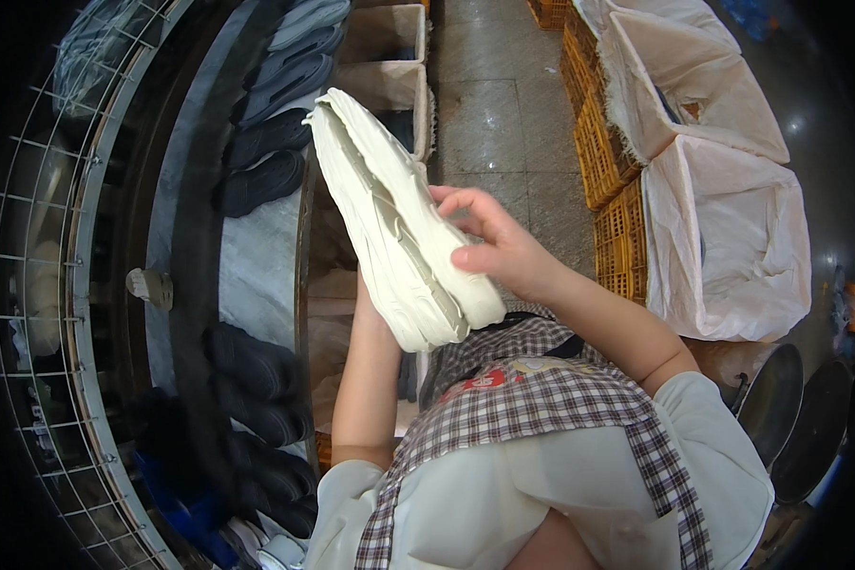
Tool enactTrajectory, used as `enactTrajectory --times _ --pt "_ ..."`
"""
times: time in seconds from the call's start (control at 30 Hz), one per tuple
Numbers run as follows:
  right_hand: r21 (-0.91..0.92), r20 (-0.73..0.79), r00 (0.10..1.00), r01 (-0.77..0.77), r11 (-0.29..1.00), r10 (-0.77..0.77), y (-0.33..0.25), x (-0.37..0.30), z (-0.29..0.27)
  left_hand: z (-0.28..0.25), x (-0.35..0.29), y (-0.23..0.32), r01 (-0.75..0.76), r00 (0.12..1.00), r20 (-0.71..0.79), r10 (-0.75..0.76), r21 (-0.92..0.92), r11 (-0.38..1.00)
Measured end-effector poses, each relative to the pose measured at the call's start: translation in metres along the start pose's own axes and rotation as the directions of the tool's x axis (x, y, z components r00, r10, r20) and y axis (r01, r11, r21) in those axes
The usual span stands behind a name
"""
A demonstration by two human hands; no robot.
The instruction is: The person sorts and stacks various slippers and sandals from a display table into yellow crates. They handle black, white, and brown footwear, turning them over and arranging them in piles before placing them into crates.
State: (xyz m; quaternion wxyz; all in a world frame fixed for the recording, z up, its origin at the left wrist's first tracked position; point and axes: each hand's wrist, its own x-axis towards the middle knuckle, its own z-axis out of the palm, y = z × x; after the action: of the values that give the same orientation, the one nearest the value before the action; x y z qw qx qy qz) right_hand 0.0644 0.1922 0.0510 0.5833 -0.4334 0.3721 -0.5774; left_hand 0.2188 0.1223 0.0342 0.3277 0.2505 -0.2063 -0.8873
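A pair of cream-white shoe soles (pixel 366 237) is held up in front of me, pressed side by side with a long gap between them. They tilt from upper left to lower right. My right hand (pixel 494 242) grips the right-hand sole near its lower end, thumb on the near face and fingers bent over its edge. From below, my left forearm (pixel 363 399) reaches up behind the pair, and the soles hide that hand and its fingers. Dark soles (pixel 264 183) and grey-blue ones (pixel 285 87) lie in a row on the belt to the left.
More black soles (pixel 252 366) rest nearer on the same belt (pixel 256 275). A wire-mesh guard (pixel 66 285) curves along the far left. Lined bins (pixel 380 81) stand beyond the soles. Across the tiled aisle (pixel 484 123), yellow crates (pixel 620 237) stand beside white-lined bins (pixel 731 247).
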Motion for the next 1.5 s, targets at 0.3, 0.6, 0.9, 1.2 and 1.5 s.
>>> enactTrajectory --times 0.3,0.6,0.9,1.2,1.5 --pt "0.632 -0.021 0.997 -0.04 0.774 0.068 -0.005 -0.001 -0.003 -0.031 0.01 -0.001 -0.007 0.814 0.524 0.252 -0.424 0.906" --pt "0.662 0.043 0.993 -0.113 0.741 0.113 0.024 0.007 0.004 -0.012 -0.005 0.002 -0.158 0.963 -0.214 0.163 0.042 0.987" --pt "0.904 0.225 0.96 -0.27 0.331 0.167 0.061 0.02 -0.013 -0.017 -0.037 0.038 -0.161 0.923 0.211 0.321 -0.547 0.821" --pt "0.762 0.225 0.957 -0.291 0.579 0.184 0.064 0.035 0.012 -0.029 -0.037 0.032 -0.526 0.84 -0.221 0.495 -0.106 0.844" --pt "0.391 0.327 0.898 -0.411 0.823 0.293 0.072 0.061 0.053 -0.092 -0.055 0.076 -0.218 0.895 -0.416 0.163 -0.089 0.972"
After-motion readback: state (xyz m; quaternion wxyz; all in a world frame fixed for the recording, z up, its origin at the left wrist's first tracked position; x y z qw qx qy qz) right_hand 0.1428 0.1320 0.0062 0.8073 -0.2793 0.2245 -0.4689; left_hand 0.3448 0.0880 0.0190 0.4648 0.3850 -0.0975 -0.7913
